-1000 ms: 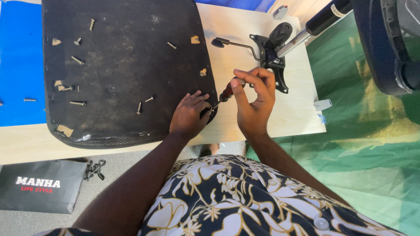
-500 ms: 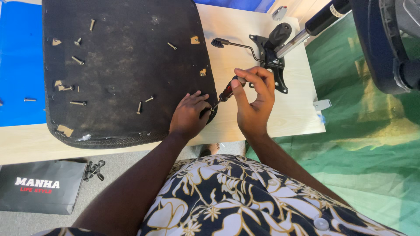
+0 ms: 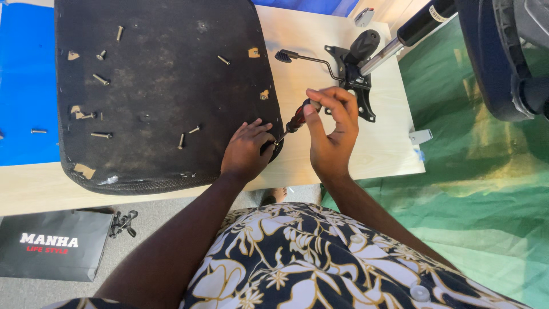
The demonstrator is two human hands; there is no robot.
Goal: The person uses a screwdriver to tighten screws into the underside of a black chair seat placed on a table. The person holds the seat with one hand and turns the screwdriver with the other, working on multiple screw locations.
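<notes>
A black chair tilt mechanism [image 3: 355, 86] with a lever lies on the light wooden table [image 3: 389, 143], right of centre, a gas-lift cylinder [image 3: 414, 26] rising from it. A small grey bracket [image 3: 420, 136] sits near the table's right edge. Green sheeting [image 3: 486, 189] covers the floor to the right; a black bag [image 3: 51, 245] lies near left, blue sheet [image 3: 26, 86] at far left.

The single head-worn camera looks steeply down from close above at the table [image 3: 394, 146] edge and the person's lap.
</notes>
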